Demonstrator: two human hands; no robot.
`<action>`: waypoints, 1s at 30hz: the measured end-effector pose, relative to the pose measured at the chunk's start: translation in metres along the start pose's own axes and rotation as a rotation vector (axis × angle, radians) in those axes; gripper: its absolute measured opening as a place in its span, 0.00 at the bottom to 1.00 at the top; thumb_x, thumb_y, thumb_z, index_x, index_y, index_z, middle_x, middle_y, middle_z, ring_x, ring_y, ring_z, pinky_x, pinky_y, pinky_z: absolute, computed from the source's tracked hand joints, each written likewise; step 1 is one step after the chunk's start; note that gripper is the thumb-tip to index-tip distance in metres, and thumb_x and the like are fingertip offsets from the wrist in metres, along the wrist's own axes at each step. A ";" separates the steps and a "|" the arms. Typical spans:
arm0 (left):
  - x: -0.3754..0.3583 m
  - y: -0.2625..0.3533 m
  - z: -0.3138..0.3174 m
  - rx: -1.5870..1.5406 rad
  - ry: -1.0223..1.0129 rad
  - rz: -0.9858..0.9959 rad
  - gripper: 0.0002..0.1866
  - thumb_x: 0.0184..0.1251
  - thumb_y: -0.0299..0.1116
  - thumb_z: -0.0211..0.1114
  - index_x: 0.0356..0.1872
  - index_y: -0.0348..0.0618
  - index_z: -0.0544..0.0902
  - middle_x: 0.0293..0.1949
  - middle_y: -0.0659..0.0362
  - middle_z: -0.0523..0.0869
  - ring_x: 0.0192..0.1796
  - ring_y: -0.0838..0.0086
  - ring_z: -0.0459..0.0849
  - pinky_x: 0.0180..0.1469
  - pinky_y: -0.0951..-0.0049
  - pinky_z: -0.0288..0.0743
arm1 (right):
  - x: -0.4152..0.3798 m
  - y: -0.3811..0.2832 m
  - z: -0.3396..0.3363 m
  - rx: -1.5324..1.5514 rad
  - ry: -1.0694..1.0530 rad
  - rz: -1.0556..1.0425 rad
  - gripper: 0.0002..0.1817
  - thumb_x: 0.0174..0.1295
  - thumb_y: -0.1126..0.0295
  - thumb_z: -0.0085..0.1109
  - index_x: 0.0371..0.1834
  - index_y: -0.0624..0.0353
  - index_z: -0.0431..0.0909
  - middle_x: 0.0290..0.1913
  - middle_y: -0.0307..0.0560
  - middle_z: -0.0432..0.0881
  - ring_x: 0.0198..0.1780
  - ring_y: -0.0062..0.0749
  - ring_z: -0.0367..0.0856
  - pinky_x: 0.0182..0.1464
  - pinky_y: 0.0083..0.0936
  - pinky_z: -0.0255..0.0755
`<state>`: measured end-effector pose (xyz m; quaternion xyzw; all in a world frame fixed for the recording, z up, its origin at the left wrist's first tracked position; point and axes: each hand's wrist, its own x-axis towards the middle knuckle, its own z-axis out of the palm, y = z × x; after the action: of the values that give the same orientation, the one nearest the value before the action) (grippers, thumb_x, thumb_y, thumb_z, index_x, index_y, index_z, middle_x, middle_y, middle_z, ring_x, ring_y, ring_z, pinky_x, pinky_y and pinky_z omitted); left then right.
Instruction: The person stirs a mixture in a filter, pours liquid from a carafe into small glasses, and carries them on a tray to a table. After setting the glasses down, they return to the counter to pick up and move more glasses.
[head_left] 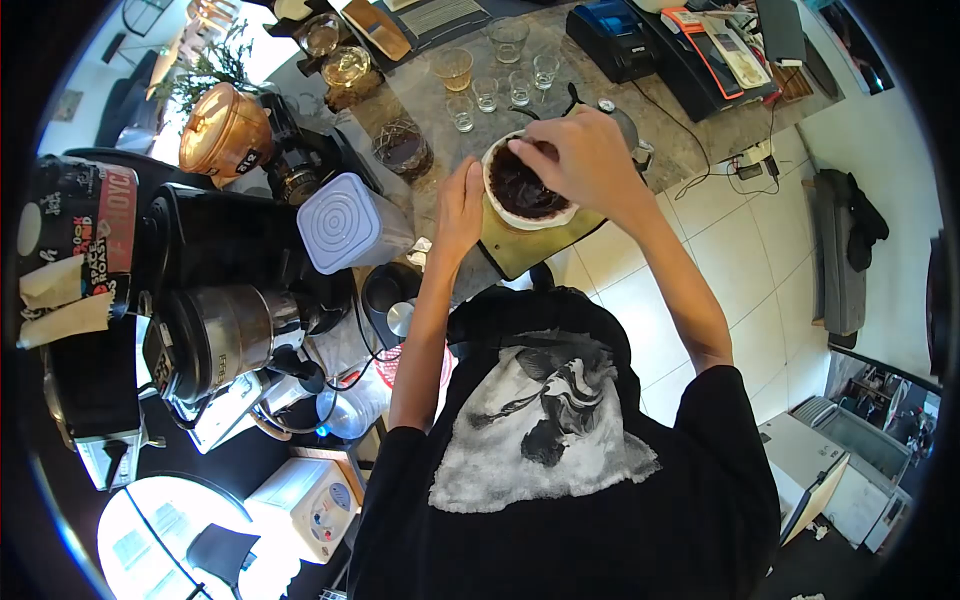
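A round white paper filter (560,216), lined with dark wet coffee grounds (520,190), sits near the counter's front edge. My left hand (460,208) grips its left side, fingers close together against the rim. From the right, my right hand (583,152) reaches over the filter, its fingers curled closed at the far rim and its thumb hanging over the grounds. Part of the far rim is hidden behind this hand. Whatever supports the filter is mostly hidden. Under it lies an olive-green cloth (535,252). Left of my left hand stands a glass server with dark liquid (402,146).
Several small glasses (486,95) stand beyond the filter. A lidded plastic container (345,222) and a grinder (225,335) are on the left. A black printer (612,40) and trailing cables (690,145) lie at the back right. Tiled floor (735,265) shows beyond the counter edge.
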<state>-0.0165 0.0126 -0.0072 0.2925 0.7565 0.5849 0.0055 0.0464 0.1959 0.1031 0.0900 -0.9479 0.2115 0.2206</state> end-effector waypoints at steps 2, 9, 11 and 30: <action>-0.002 0.003 -0.003 0.060 -0.049 -0.050 0.18 0.80 0.38 0.49 0.40 0.28 0.78 0.30 0.38 0.79 0.33 0.41 0.76 0.36 0.54 0.68 | -0.002 0.006 -0.008 -0.052 -0.032 0.050 0.13 0.62 0.59 0.63 0.25 0.55 0.85 0.20 0.46 0.81 0.25 0.47 0.80 0.38 0.38 0.72; -0.010 -0.024 0.010 0.136 0.090 -0.046 0.20 0.80 0.40 0.49 0.45 0.28 0.79 0.32 0.37 0.80 0.35 0.43 0.79 0.38 0.54 0.68 | -0.016 0.000 -0.014 0.053 -0.096 -0.074 0.13 0.62 0.59 0.64 0.25 0.55 0.84 0.20 0.46 0.81 0.25 0.46 0.79 0.39 0.37 0.71; -0.010 -0.013 0.007 0.097 0.070 -0.062 0.20 0.81 0.40 0.48 0.41 0.29 0.78 0.31 0.38 0.78 0.34 0.46 0.78 0.38 0.56 0.67 | -0.009 0.000 -0.008 0.098 -0.079 -0.091 0.13 0.61 0.59 0.65 0.26 0.55 0.85 0.20 0.46 0.82 0.25 0.47 0.80 0.39 0.36 0.72; -0.023 0.017 0.023 0.001 0.214 -0.128 0.19 0.82 0.38 0.46 0.31 0.33 0.70 0.22 0.57 0.66 0.27 0.74 0.62 0.31 0.67 0.61 | 0.017 0.033 0.002 0.227 -0.083 -0.335 0.16 0.62 0.60 0.65 0.21 0.57 0.78 0.15 0.45 0.75 0.21 0.44 0.75 0.35 0.35 0.68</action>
<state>0.0176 0.0249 -0.0069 0.1795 0.7703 0.6107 -0.0379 0.0214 0.2232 0.0973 0.2792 -0.8980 0.2737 0.2018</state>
